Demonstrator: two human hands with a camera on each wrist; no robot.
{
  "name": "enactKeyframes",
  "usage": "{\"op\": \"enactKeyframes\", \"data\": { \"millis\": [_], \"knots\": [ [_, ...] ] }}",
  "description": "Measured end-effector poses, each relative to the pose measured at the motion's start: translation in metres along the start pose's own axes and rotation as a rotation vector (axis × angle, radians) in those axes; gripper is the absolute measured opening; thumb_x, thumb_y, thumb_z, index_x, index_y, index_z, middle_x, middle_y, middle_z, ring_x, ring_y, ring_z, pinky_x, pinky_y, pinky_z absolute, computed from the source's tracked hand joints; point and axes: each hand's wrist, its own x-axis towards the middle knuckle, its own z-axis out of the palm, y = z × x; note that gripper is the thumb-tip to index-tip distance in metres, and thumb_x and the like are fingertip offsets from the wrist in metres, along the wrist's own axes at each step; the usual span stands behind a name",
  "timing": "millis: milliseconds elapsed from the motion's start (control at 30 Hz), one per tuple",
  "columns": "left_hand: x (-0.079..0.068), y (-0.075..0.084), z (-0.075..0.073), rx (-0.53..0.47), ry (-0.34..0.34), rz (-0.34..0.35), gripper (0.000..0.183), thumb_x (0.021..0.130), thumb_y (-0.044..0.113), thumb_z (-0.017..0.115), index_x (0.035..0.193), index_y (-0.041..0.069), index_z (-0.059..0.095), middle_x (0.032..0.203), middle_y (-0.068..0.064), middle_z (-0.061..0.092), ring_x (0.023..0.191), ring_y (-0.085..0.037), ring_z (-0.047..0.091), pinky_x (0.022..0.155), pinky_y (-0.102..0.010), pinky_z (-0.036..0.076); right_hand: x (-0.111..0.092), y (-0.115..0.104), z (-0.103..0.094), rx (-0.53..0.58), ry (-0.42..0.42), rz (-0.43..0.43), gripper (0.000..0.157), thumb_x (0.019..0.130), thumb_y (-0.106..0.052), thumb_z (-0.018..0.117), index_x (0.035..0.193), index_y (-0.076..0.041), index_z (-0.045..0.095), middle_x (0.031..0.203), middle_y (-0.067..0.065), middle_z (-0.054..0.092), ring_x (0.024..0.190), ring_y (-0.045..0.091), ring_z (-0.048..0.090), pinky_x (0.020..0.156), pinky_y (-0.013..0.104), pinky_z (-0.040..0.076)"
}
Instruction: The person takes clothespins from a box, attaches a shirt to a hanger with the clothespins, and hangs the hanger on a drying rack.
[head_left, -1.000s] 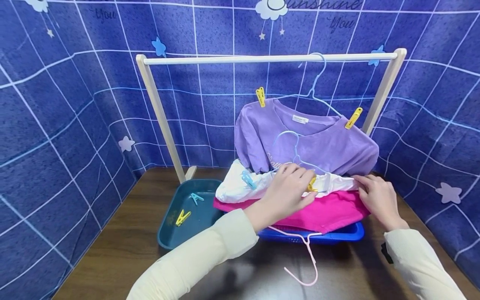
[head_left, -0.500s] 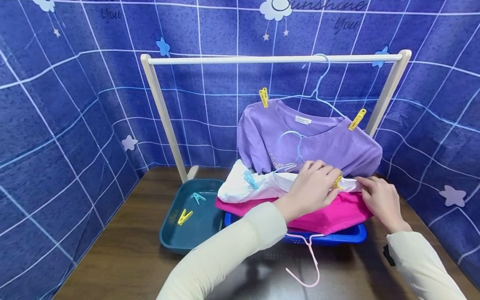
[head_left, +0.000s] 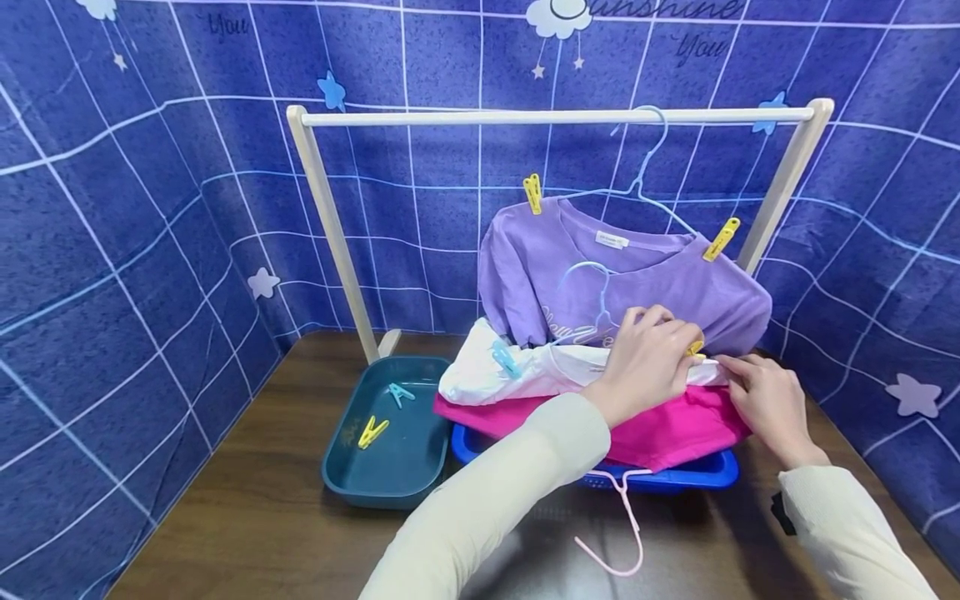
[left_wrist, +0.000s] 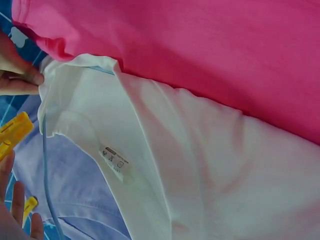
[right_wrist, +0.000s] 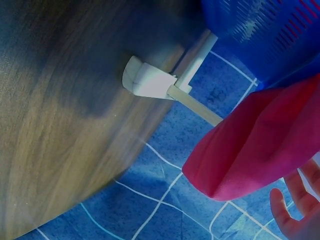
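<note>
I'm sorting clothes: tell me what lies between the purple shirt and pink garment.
In the head view, the white garment, with its blue hanger, lies between the purple shirt and pink garment.

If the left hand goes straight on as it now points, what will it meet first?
Its yellow clip would probably meet the white shirt first, at the edge the right hand pinches; depth is unclear.

Tray [head_left: 408, 454] left of basket [head_left: 693, 475] | pegs [head_left: 367, 438] in tray | garments [head_left: 472, 375] over basket | shirt [head_left: 663, 279] behind, on rack [head_left: 450, 118]
</note>
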Motion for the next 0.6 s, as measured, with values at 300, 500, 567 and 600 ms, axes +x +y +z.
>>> {"op": "enactKeyframes", "data": {
  "millis": [300,500,567,600],
  "knots": [
    [0.011,0.004,0.01,0.03,-0.032,-0.046,0.012,0.085,0.036,0.054,0.094,0.03,0.058,0.095,0.021,0.065,0.1,-0.003,0.05,0.087,-0.028,0.033,-0.001,0.001,0.001,-0.011,0.01,-0.012,0.026,0.068,0.003,0.06,0.092,-0.001,0.068,0.08,0.019,0.064,0.072,0.042,0.056,0.06,0.053,0.036],
    [0.014,0.005,0.014,0.044,-0.048,-0.066,0.01,0.085,0.038,0.055,0.091,0.031,0.058,0.094,0.022,0.064,0.1,-0.003,0.05,0.086,-0.027,0.033,-0.001,0.0,0.001,-0.01,0.022,-0.017,0.025,0.069,0.002,0.061,0.092,-0.001,0.069,0.079,0.019,0.064,0.071,0.041,0.056,0.06,0.053,0.037],
    [0.016,0.006,0.014,0.05,-0.067,-0.069,0.011,0.085,0.039,0.055,0.092,0.031,0.058,0.094,0.022,0.064,0.1,-0.002,0.05,0.085,-0.027,0.033,-0.001,-0.001,0.001,-0.009,0.024,-0.017,0.024,0.07,0.002,0.061,0.092,-0.001,0.069,0.078,0.019,0.064,0.07,0.041,0.056,0.059,0.053,0.037],
    [0.016,0.007,0.014,0.055,-0.077,-0.071,0.012,0.085,0.04,0.055,0.092,0.031,0.058,0.094,0.022,0.064,0.1,-0.002,0.05,0.085,-0.027,0.033,-0.001,-0.001,0.001,-0.008,0.024,-0.017,0.024,0.07,0.002,0.061,0.092,-0.001,0.069,0.078,0.019,0.064,0.069,0.041,0.056,0.059,0.053,0.037]
  ]
}}
